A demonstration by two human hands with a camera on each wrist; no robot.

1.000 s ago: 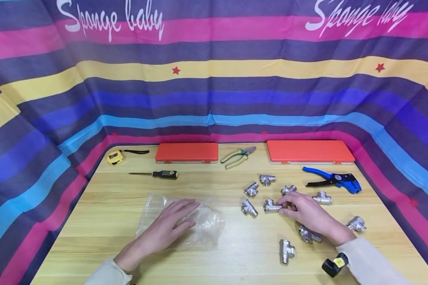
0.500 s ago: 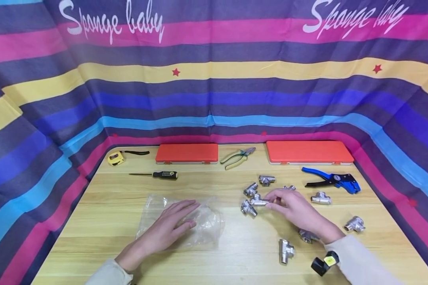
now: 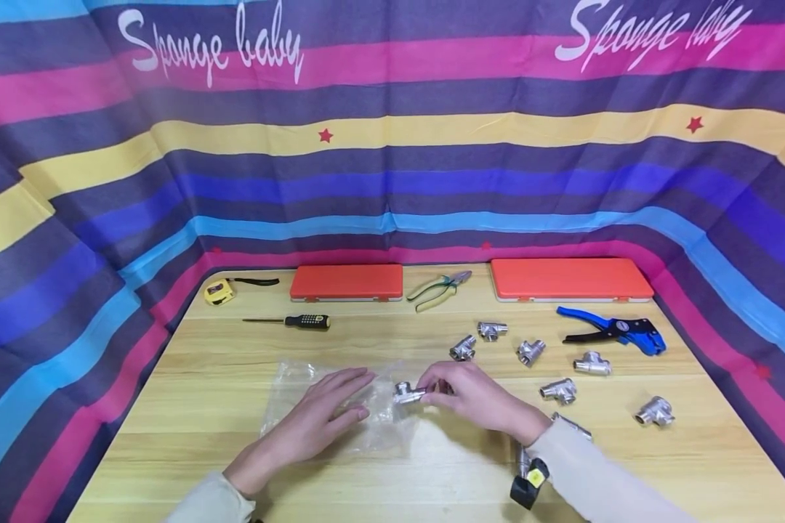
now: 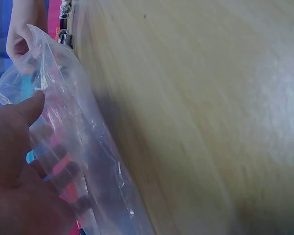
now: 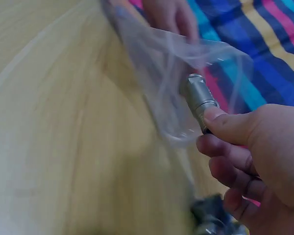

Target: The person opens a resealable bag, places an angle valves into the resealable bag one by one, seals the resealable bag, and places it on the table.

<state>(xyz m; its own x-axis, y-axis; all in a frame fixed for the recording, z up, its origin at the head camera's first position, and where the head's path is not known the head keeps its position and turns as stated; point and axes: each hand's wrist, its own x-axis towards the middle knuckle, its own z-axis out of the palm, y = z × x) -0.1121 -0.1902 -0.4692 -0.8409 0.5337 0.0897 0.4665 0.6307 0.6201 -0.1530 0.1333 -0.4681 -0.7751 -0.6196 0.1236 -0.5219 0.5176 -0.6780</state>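
Note:
My right hand (image 3: 480,398) pinches a shiny metal tee fitting (image 3: 405,393) by one end, between thumb and fingers. The fitting's other end is at the raised mouth of a clear plastic bag (image 5: 174,105) in the right wrist view; whether it is inside is unclear. My left hand (image 3: 310,421) is at the bag with its fingers extended and its thumb apart. In the left wrist view, the bag's film (image 4: 103,156) covers several of those fingers, while the thumb (image 4: 32,108) shows uncovered. More tee fittings (image 3: 530,352) lie spread over the right half of the table.
Along the back are a tape measure (image 3: 219,292), two red cases (image 3: 347,281) (image 3: 570,278) and pliers (image 3: 441,290). A screwdriver (image 3: 307,321) lies left of centre. Blue wire strippers (image 3: 618,329) lie at right. A striped curtain (image 3: 392,189) encloses the wooden table (image 3: 190,407).
My right hand has carried a tee fitting leftward from among the others to the bag. Another fitting beside its path is no longer seen there. My left hand has stayed nearly in place.

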